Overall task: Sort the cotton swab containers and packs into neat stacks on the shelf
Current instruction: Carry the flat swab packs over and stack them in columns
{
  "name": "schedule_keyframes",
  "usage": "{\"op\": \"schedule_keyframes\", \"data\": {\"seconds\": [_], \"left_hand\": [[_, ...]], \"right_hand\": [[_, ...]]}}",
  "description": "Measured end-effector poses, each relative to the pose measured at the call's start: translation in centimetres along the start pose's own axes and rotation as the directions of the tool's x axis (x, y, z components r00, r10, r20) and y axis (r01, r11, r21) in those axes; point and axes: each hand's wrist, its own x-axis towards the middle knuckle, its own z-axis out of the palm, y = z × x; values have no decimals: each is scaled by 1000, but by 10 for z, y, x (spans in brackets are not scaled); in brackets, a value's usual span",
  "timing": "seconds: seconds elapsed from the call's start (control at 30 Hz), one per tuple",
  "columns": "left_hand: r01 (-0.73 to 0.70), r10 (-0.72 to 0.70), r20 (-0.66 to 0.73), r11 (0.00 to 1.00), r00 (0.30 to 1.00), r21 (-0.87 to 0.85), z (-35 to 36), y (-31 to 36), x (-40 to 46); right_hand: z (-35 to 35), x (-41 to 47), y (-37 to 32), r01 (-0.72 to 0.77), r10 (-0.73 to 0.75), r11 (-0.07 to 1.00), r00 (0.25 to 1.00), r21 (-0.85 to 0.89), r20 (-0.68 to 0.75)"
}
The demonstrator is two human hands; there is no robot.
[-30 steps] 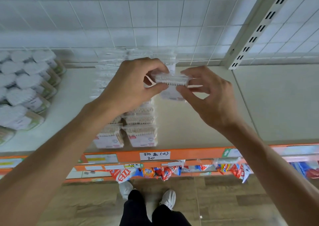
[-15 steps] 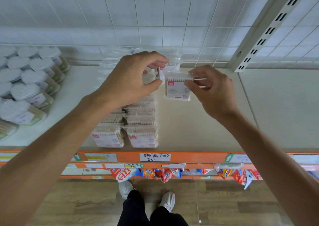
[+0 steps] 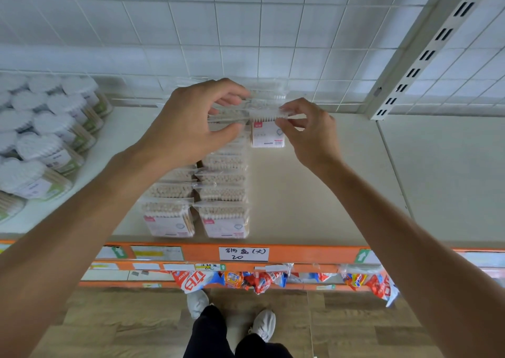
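Two hands are working above the matte beige shelf (image 3: 314, 193): the right hand (image 3: 311, 136) is pinching the top of a crinkly clear rectangular swab pack (image 3: 267, 135) standing upright beside the stacked packs (image 3: 218, 193), while the left hand (image 3: 188, 128) is curling round a neighbouring pack there.
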Motion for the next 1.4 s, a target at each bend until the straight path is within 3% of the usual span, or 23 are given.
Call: {"op": "schedule_keyframes", "data": {"seconds": [1.4], "left_hand": [[-20, 19, 32, 999, 999, 29, 8, 0, 4]], "right_hand": [[5, -12, 18, -5, 3, 991, 1000, -131, -16]]}}
